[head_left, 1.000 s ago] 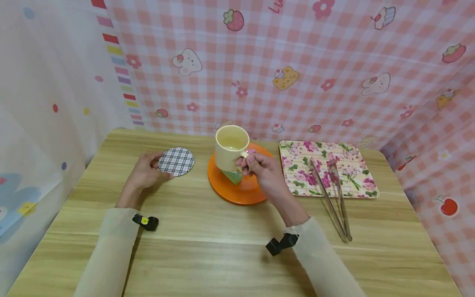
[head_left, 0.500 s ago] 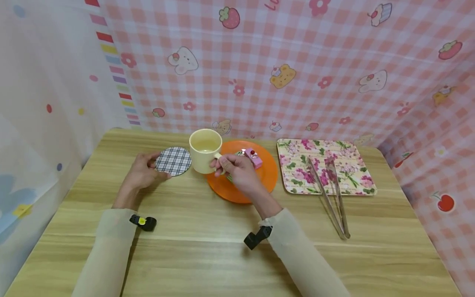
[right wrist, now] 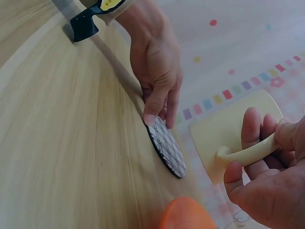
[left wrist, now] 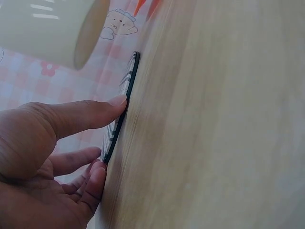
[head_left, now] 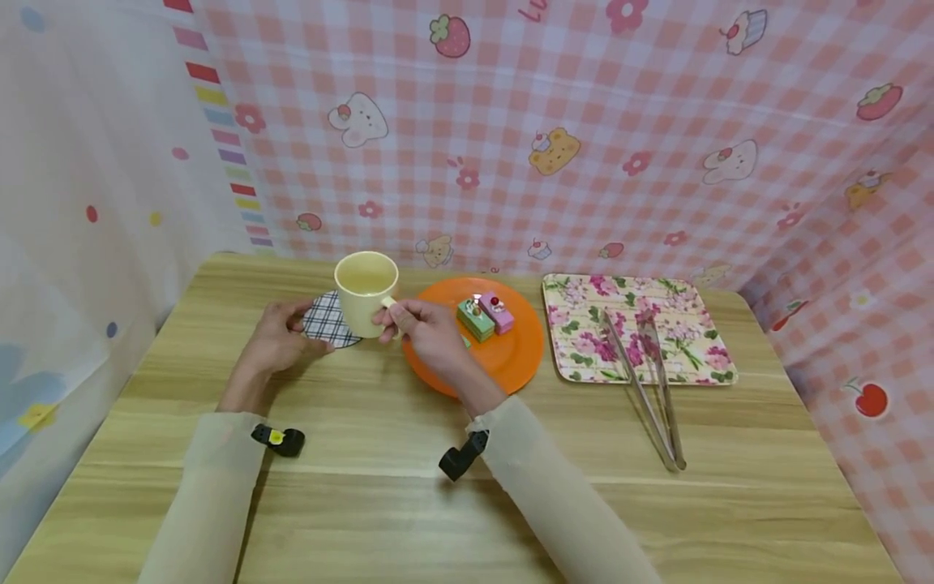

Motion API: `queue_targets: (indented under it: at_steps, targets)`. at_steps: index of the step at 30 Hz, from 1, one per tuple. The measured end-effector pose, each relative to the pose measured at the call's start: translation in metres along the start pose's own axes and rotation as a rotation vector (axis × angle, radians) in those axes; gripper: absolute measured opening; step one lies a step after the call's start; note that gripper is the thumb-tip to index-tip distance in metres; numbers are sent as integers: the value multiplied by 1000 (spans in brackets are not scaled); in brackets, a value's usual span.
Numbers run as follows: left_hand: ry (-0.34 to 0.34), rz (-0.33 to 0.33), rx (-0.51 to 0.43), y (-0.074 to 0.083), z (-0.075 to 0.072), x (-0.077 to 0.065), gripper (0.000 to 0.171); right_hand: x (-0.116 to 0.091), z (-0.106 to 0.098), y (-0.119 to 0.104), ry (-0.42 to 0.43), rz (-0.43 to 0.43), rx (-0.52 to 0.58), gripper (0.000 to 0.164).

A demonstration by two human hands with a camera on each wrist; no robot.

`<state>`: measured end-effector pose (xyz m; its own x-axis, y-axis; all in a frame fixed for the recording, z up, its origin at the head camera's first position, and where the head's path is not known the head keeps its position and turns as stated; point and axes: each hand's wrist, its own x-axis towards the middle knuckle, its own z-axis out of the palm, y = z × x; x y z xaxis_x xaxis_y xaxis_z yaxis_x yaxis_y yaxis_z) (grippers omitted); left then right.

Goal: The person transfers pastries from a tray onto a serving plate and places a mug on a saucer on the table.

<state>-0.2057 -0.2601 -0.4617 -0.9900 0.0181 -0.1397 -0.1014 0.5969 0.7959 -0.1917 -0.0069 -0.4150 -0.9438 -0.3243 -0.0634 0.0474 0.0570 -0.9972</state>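
My right hand (head_left: 430, 334) grips the handle of a pale yellow mug (head_left: 359, 305), held upright. In the left wrist view the mug (left wrist: 45, 33) hangs above the coaster with a gap beneath it. A round black-and-white checked coaster (head_left: 324, 323) lies on the table, partly hidden by the mug in the head view. My left hand (head_left: 279, 337) holds the coaster's left side, the thumb at its near edge and the fingers on the far side. From the right wrist, the coaster (right wrist: 167, 145) shows flat on the wood.
Right of the mug is an orange plate (head_left: 503, 361) bearing a green cake piece (head_left: 476, 321) and a pink cake piece (head_left: 498, 315). Farther right, metal tongs (head_left: 645, 405) lean on a floral tray (head_left: 700, 328). A pink checked curtain (head_left: 467, 122) hangs behind the table.
My right hand has carried the mug left, from over the orange plate to over the coaster's right part, uncovering the cake pieces. My left hand has stayed at the coaster.
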Motion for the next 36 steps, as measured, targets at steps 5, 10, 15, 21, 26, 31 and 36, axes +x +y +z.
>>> queue_targets:
  at_steps: [5,10,15,21,26,31,36]
  targets:
    - [-13,28,2,0,-1,0,85,9,11,5,13,18,37,32]
    - [-18,76,2,0,-4,1,80,22,22,15,17,7,86,30]
    - [-21,84,6,0,-3,2,80,30,29,21,34,21,102,29]
    - [-11,105,17,-2,-3,3,82,37,40,24,48,-6,82,30]
    - [-2,108,28,-2,-3,3,81,41,48,29,45,-13,39,29]
    - [-6,93,29,-3,-2,4,78,40,52,34,51,6,-13,28]
    - [4,123,46,-4,-1,5,68,38,56,35,29,2,-17,29]
